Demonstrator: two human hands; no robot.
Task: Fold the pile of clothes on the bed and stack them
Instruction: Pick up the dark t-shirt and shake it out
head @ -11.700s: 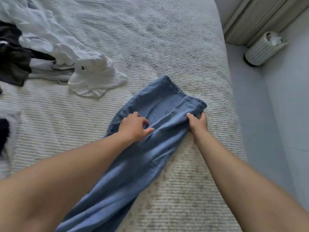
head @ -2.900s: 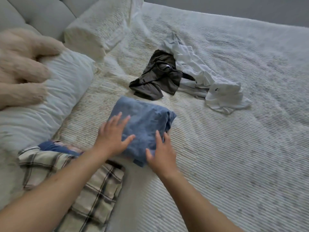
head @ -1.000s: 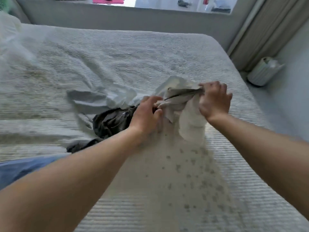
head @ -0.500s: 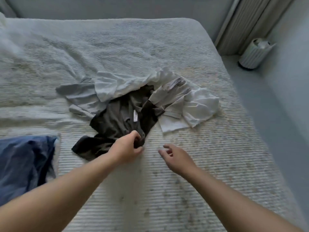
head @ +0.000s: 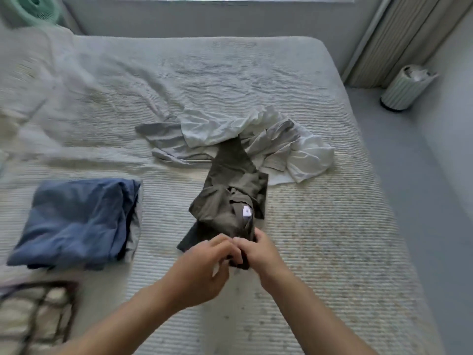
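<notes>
A crumpled dark olive garment with a small white label lies stretched toward me on the bed. My left hand and my right hand sit side by side, both gripping its near edge. Behind it lie a white garment and a grey one, loosely heaped. The folded blue jeans rest at the left, on top of another folded piece.
A folded plaid garment sits at the lower left. The bed's right edge drops to a grey floor with a ribbed pale bin near the curtain. A mint fan stands at the far left corner.
My right hand has joined my left on the dark garment's near edge. The garment has been drawn out from under the white one toward me.
</notes>
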